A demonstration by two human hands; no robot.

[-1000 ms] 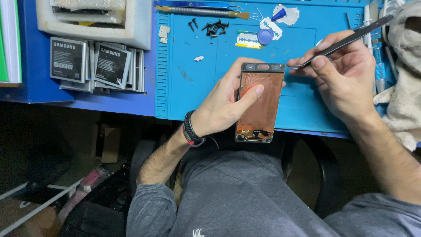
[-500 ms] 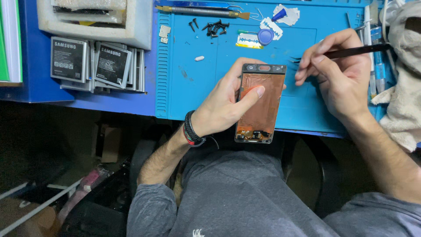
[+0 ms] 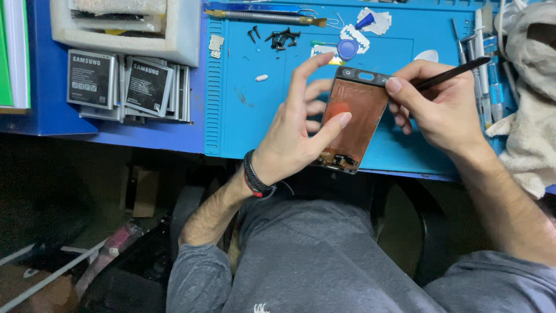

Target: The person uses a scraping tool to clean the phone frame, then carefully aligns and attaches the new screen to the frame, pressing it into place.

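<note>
An opened phone frame [image 3: 354, 119] with a copper-coloured inner side and a black rim stands tilted over the blue work mat [image 3: 249, 122]. My left hand [image 3: 292, 130] grips its left edge, thumb across the copper face, fingers spread behind it. My right hand [image 3: 437, 107] touches the frame's upper right corner and holds black tweezers [image 3: 454, 72] that point away to the upper right. A black band sits on my left wrist.
Small black screws [image 3: 281, 37], a blue round pick [image 3: 347, 49] and a metal tool [image 3: 260, 16] lie at the mat's far edge. A stack of phone batteries [image 3: 124, 87] and a white tray [image 3: 124, 26] stand left. A pale cloth [image 3: 533, 110] lies right.
My right hand has come in from the right and now touches the frame's top right corner. My left fingers have spread out behind the frame.
</note>
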